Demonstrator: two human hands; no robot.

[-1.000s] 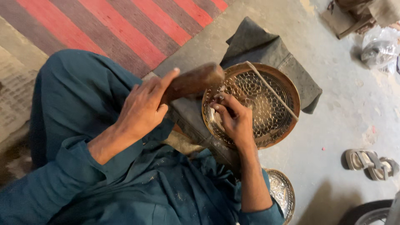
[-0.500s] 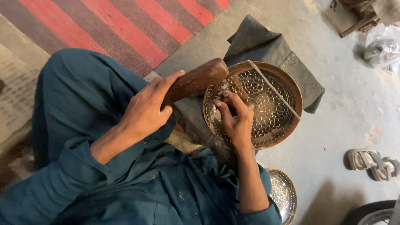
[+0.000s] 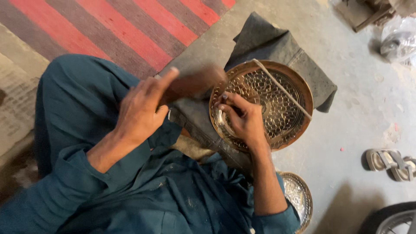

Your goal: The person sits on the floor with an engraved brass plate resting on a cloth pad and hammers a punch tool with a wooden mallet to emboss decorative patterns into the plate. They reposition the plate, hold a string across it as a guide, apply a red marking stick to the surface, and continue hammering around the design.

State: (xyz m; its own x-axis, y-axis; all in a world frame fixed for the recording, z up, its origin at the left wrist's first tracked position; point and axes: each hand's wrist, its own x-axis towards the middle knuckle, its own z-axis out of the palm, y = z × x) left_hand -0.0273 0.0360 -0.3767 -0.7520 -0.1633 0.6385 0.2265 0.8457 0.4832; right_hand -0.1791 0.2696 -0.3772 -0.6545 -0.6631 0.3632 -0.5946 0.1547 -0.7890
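Observation:
A round brass plate with a fish-scale pattern lies on a dark grey cloth over a block in front of me. My right hand rests on the plate's near left part and pinches a small metal punch upright against it. My left hand grips a brown wooden mallet, blurred with motion, just left of the punch. A thin metal rod lies slanted across the plate.
A second, silver-coloured embossed plate sits on the concrete floor by my right elbow. A pair of sandals lies at the right, with a wheel below them. At the top left is a red striped rug, and a plastic bag at the top right.
The mallet has swung in my left hand and is now blurred, its head a little back from the punch. My right hand keeps the punch on the plate.

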